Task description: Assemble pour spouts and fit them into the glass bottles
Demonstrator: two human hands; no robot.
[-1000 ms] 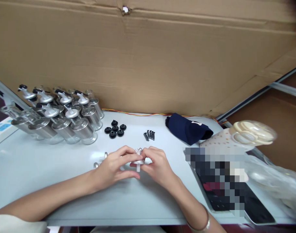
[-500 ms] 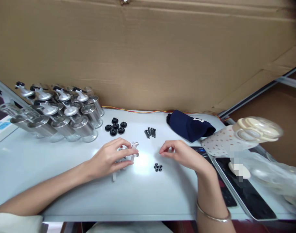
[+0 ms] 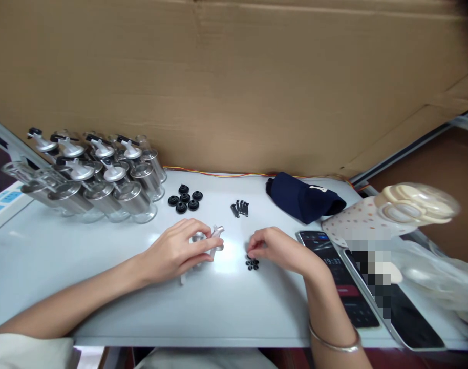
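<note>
My left hand (image 3: 180,248) is closed on a silvery pourer spout (image 3: 217,236), held upright between thumb and fingers. More silvery spout pieces (image 3: 198,237) lie under and behind that hand, partly hidden by it. My right hand (image 3: 274,249) has its thumb and fingertips pinched together at the far edge of a cluster of small black rings (image 3: 251,266). Whether a ring is between those fingertips is too small to tell. Beyond the hands lie several black ribbed stoppers (image 3: 184,198) and a row of short black levers (image 3: 240,208).
Several glass-and-steel bottles (image 3: 98,197) crowd the back left, some topped with spouts. A navy cap (image 3: 301,200), a dotted tumbler (image 3: 357,218), two phones (image 3: 334,271) and a plastic bag (image 3: 429,277) occupy the right. A cardboard wall (image 3: 234,97) closes off the back.
My right hand has moved down and slightly left, bringing its fingertips to the small black rings. My left hand keeps hold of the spout; the whole view has shifted slightly.
</note>
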